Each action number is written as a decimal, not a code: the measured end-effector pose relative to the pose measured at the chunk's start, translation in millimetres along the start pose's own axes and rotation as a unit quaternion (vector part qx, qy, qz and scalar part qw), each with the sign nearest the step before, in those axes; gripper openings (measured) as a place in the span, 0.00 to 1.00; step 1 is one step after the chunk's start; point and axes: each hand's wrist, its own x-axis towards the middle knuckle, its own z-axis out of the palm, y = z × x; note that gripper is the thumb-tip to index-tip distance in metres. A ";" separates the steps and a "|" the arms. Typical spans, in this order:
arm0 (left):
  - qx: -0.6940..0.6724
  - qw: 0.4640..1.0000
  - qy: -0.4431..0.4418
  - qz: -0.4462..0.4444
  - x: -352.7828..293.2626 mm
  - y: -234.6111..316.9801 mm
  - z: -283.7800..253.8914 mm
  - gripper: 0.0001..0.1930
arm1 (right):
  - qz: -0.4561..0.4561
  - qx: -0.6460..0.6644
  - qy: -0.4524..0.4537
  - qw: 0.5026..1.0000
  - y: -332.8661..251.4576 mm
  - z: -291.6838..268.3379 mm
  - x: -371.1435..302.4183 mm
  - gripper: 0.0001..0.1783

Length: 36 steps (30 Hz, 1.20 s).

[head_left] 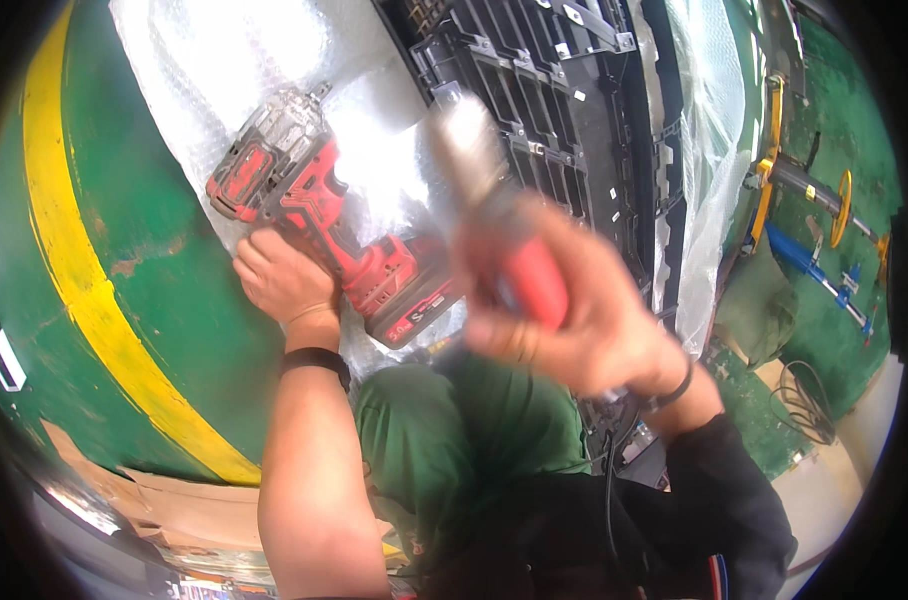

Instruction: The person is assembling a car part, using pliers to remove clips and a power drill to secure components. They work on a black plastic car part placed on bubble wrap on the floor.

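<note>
A red and black cordless impact wrench [309, 205] with a worn metal nose lies on a silvery bubble-wrap sheet [199, 45]. Against the left side of its handle rests my left hand [286, 275], fingers curled in at the sheet's edge; what they hold, if anything, is hidden. My right hand [584, 320] is closed around a hand-held tool [514, 240] with a red and dark body and a silvery metal head. Motion blurs this tool, so its exact kind does not show. It is raised over the sheet, its head pointing away from me toward a black slatted part.
The long black slatted part [549, 120] with metal brackets runs along the sheet's right side. Clear plastic wrap [709, 150] lies beyond it. A yellow and blue wheeled frame [819, 195] and a coiled cable [802, 400] are at right. Yellow line [104, 330] crosses the green floor.
</note>
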 end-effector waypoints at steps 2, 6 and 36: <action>-0.011 1.000 -0.004 0.003 1.2 5.9 -0.8 0.11 | 0.046 0.078 0.009 0.996 19.6 26.6 -31.5 0.31; 0.017 1.000 -0.009 0.005 1.2 3.4 2.0 0.10 | 0.094 -0.055 0.041 0.993 61.0 51.4 -92.0 0.36; 0.106 0.991 0.056 0.068 7.3 -12.3 20.3 0.06 | -0.026 -0.232 0.213 0.949 200.7 97.2 -83.1 0.25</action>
